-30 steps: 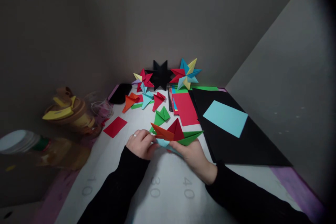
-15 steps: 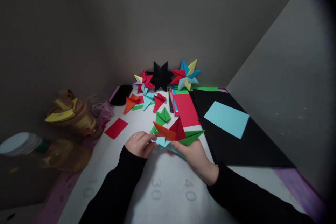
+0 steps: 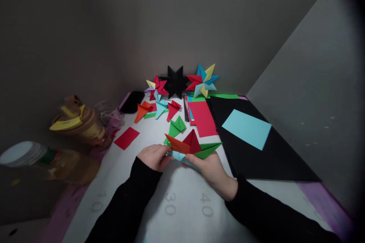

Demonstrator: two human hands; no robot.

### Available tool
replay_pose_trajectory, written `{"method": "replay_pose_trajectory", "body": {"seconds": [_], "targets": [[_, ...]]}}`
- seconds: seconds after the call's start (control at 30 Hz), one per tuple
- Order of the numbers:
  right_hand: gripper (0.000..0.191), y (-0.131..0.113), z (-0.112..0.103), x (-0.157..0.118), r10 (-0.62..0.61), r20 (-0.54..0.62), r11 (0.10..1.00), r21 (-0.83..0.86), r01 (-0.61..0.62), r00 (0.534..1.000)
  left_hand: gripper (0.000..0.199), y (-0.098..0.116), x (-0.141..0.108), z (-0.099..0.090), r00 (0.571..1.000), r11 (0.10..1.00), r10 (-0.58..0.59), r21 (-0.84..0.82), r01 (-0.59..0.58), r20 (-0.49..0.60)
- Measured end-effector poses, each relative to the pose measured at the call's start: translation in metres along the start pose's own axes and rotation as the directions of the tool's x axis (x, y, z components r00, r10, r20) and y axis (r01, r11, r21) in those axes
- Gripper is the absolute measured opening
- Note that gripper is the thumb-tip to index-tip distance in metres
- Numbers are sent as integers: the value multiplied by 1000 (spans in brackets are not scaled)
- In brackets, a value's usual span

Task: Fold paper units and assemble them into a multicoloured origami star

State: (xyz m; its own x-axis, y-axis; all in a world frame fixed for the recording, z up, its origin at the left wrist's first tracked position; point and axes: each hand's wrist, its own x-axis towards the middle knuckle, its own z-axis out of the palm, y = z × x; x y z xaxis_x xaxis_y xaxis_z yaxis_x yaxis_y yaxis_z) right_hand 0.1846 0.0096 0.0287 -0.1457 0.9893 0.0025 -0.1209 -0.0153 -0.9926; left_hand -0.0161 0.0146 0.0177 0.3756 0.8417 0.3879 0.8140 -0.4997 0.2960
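Both hands hold a folded paper star (image 3: 191, 144) with orange, red, green and light blue points, raised just above the white mat. My left hand (image 3: 154, 156) pinches its light blue part at the left, the fingertips partly hidden behind the paper. My right hand (image 3: 212, 169) grips the lower right, thumb on top near the light blue and green folds, other fingers underneath. Just beyond the star lies a green folded piece (image 3: 177, 124). Farther back are an orange folded piece (image 3: 143, 111), a light blue folded piece (image 3: 161, 108) and a red folded piece (image 3: 173, 110).
Finished stars lean on the wall, including a black star (image 3: 175, 81) and a multicoloured star (image 3: 203, 79). A red paper rectangle (image 3: 127, 138) lies left; red sheets (image 3: 203, 118) and a black board (image 3: 256, 159) bearing light blue paper (image 3: 246, 128) lie right. A jar (image 3: 65, 165) and brown cup (image 3: 82, 123) stand left.
My left hand has shifted slightly right and closer in on the light blue part, whose raised flap now looks flatter. The orange point has tipped slightly left. My right hand stays in place.
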Motion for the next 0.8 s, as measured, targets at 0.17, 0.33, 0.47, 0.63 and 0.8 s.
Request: {"method": "replay_pose_trajectory", "body": {"seconds": [0.17,0.33,0.47,0.63,0.8], "targets": [[38,1,-2,3,-45,-8,998,-36,45,999,20,0,-1,0,998,1000,22,-10,-23,-56],[39,8,-5,6,-88,-1,996,-17,88,996,21,-8,2,-5,988,997,72,7,-71,-136],[42,9,-7,7,-84,11,996,3,84,996,18,-9,5,-6,960,981,99,-139,-138,-260],[53,4,-6,6,-15,12,999,36,14,1000,18,-4,3,-5,966,937,-55,-347,-38,-254],[49,2,-4,7,20,-7,995,100,-19,1000,7,-3,0,-6,971,935,-133,-351,56,-199]]}}
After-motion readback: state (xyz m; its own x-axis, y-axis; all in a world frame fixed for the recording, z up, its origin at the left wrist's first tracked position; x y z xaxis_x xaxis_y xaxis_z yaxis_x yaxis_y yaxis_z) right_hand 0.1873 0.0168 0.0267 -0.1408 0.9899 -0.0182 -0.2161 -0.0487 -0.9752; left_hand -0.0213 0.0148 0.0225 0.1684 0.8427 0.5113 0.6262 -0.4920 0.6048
